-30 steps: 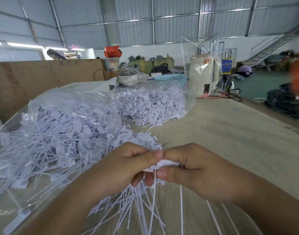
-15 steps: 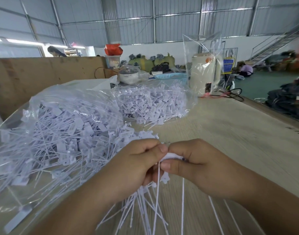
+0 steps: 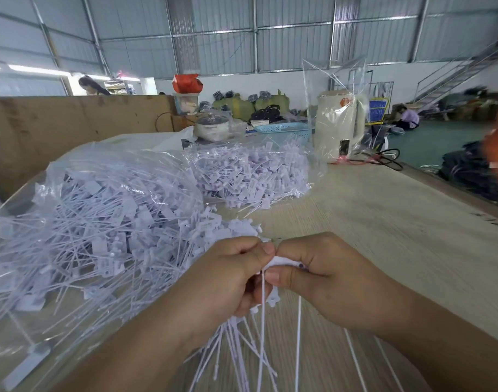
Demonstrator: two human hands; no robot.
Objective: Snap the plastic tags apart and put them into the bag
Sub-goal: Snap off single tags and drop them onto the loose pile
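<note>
Looking down through the head camera, I see both hands meeting just above the pale wooden tabletop (image 3: 383,222). My left hand (image 3: 222,281) is curled tight around a bunch of white plastic tags (image 3: 250,343), their thin tails fanning down and toward me below the fist. My right hand (image 3: 321,275) pinches the flat white head of one tag (image 3: 284,262) between thumb and forefinger, right against the left thumb, knuckles almost touching. One long tail hangs straight down from that pinch.

Left of the hands, a big clear plastic bag (image 3: 81,210) lies on the table, stuffed with loose white tags, its mouth just beside my left hand. Farther back sits a second clear bag of tags (image 3: 250,174). Behind it, a cream-coloured boxy appliance (image 3: 338,128) stands under a clear plastic cover.
</note>
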